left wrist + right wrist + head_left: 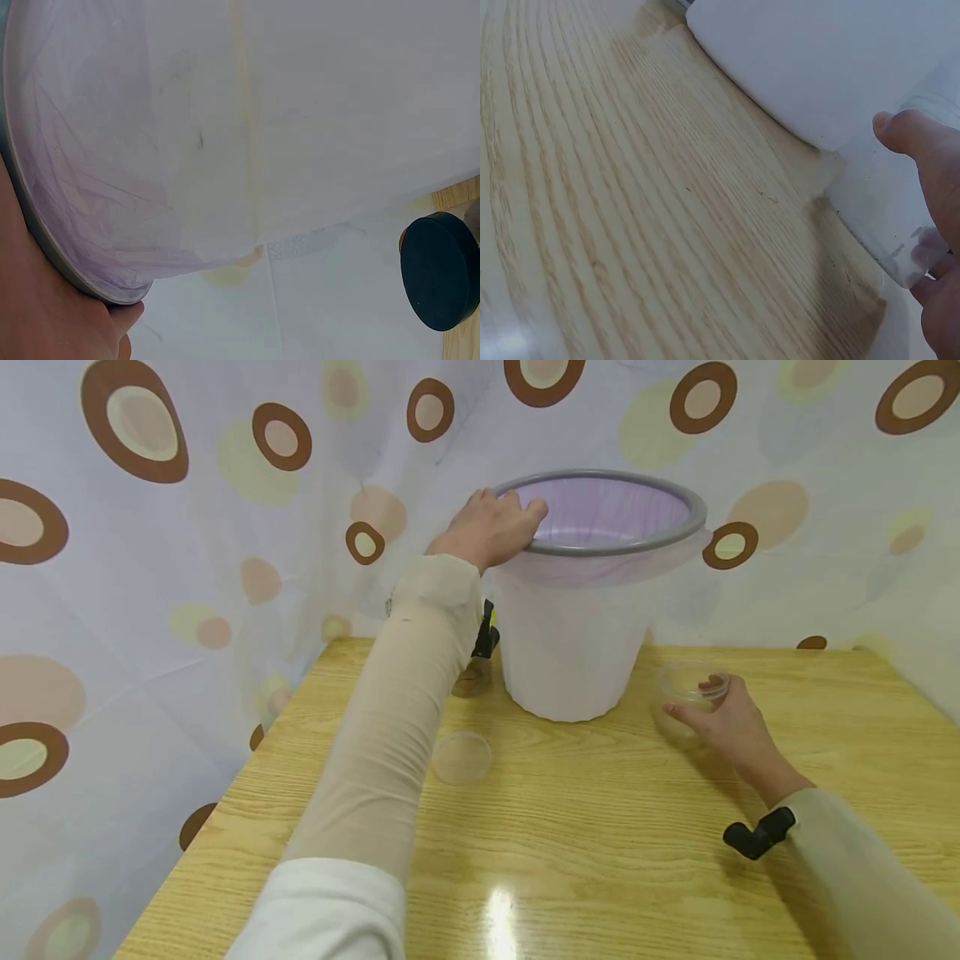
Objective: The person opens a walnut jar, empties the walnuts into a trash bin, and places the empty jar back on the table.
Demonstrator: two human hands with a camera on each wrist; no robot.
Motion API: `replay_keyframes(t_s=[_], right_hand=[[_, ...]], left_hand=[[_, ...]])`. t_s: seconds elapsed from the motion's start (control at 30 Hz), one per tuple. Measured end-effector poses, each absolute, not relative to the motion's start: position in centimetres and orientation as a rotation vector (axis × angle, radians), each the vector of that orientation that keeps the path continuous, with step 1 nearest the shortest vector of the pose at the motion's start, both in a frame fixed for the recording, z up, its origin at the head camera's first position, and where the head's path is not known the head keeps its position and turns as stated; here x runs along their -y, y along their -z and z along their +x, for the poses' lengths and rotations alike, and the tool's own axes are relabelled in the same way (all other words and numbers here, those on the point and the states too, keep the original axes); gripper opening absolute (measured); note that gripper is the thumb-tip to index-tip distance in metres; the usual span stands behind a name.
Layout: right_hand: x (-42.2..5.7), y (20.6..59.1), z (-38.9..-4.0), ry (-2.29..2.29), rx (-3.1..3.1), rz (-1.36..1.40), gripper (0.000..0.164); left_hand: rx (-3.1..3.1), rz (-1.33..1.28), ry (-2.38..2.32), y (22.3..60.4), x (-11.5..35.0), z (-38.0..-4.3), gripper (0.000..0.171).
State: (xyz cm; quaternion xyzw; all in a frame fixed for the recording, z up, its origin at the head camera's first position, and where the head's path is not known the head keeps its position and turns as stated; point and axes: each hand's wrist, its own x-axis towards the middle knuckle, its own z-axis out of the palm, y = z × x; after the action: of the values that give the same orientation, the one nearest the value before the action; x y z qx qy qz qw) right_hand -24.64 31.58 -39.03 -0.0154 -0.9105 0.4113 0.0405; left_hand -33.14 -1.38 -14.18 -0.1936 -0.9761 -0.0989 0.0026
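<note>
My left hand (491,527) grips the grey rim of a white trash bin (570,635) at its left side. A pale purple bag (600,506) lines the bin and folds over the rim. In the left wrist view, the fingers lie along the rim (45,247) beside the crumpled liner. To the bin's right, my right hand (731,727) holds a clear plastic container (686,681) by its side, between thumb and fingers. In the right wrist view, that container (877,202) stands close beside the bin's base, and its upper part is partly hidden by the thumb.
A clear round lid (461,758) lies flat on the wooden table (570,827), left of the bin's front. Behind my left forearm is a brownish see-through object (472,681), partly hidden. A dark round piece (439,274) shows in the left wrist view. Patterned cloth (300,552) hangs behind.
</note>
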Motion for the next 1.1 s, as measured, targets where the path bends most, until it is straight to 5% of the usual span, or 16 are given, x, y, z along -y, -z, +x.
replay_keyframes(t_s=[1.1], right_hand=[[-33.7, 38.8, -24.2, -1.475, 2.78, 0.009, 0.107]], left_hand=[[2.953, -0.573, 0.591, 14.9, 1.3, -33.8, 0.071]])
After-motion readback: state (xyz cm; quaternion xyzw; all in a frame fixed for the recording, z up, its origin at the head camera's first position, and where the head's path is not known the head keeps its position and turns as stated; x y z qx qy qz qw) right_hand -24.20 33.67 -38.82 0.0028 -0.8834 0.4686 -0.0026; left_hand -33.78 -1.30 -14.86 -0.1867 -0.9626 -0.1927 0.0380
